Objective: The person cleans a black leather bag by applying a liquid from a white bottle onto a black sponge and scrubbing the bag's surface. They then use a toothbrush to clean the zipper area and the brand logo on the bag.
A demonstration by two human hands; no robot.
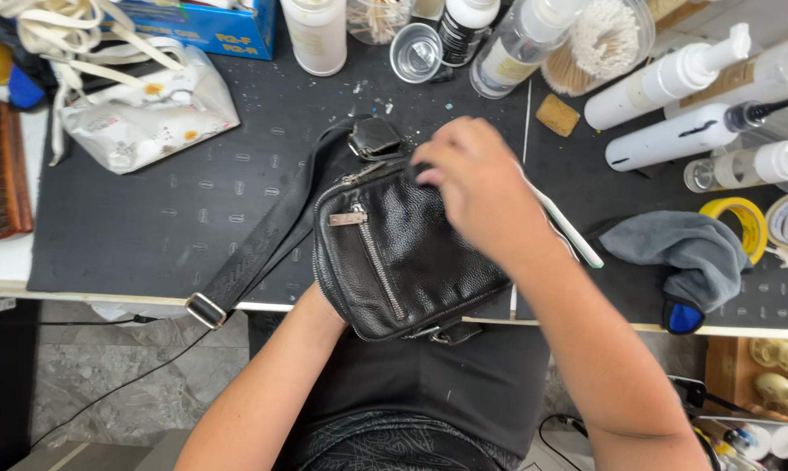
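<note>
A black leather bag (403, 253) lies at the near edge of the black mat (150, 218), its strap (263, 244) trailing toward seven o'clock. The left hand (320, 310) is slipped beneath it — fingers hidden, so I cannot tell their spread. The right hand (472, 187) rests on the bag's top at one o'clock, fingers curled narrow — blurred.

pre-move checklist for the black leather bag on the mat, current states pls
1. Black leather bag supported: ok, left hand is under its lower edge, mostly hidden.
2. Right hand on the bag's upper corner: ok; what the fingertips pinch, cannot tell, blurred.
3. Front zipper closed: ok, its pull lies at the top end.
4. Strap free: ok, it trails over the table edge untangled.
5. White brush handle clear of the bag: not ok, it runs under the right wrist.
6. Grey cloth within reach: ok.
</note>
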